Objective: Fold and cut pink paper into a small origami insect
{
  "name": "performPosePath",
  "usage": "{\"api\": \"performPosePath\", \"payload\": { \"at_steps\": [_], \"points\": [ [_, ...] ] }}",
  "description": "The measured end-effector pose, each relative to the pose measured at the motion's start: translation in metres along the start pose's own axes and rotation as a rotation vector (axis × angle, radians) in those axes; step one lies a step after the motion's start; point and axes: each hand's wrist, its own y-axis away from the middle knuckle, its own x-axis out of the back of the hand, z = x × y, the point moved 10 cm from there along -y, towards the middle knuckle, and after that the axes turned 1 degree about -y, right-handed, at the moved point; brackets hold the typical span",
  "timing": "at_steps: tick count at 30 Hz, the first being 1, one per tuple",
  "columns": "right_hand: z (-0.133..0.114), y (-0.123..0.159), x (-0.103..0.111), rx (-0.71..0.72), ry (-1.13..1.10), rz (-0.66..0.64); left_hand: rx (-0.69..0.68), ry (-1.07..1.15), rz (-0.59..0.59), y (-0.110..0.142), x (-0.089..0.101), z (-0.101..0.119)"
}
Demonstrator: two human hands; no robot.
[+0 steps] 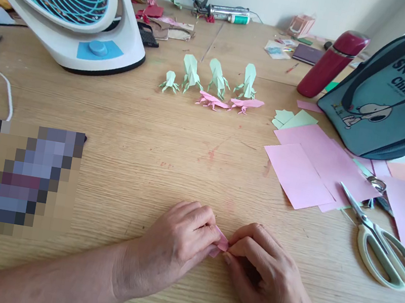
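A small folded piece of pink paper (223, 242) is pinched between my two hands, low over the table's near middle. My left hand (186, 233) grips its left end between thumb and fingers, hiding part of it. At its right tip, my right hand (267, 274) closes thumb and fingertips on the paper. Beyond the hands stand several pale green origami figures (217, 77) in a row. Two pink origami figures (212, 101) sit just in front of them.
Scissors (383, 246) lie at the right beside pink paper sheets (298, 177) and pale green pieces (299, 120). A red flask (331, 64) and a teal bag (392, 94) stand behind. A fan (99, 48) occupies the back left; a blurred-out object (24, 180) lies left.
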Motion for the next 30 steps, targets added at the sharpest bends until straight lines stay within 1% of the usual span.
{"api": "performPosePath", "payload": {
  "at_steps": [4, 9, 19, 30],
  "points": [
    [0.006, 0.0, -0.002, -0.057, -0.004, -0.027, 0.043, -0.017, -0.016, 0.0, -0.003, -0.002],
    [0.008, 0.001, -0.004, -0.088, -0.017, -0.048, 0.09, 0.007, 0.02, -0.001, -0.003, -0.005],
    [0.013, -0.002, -0.002, -0.126, 0.025, -0.016, 0.136, 0.001, -0.039, -0.002, -0.009, -0.01],
    [0.012, -0.004, 0.002, -0.124, 0.075, 0.026, 0.187, -0.031, -0.045, -0.003, -0.012, -0.012]
  ]
}}
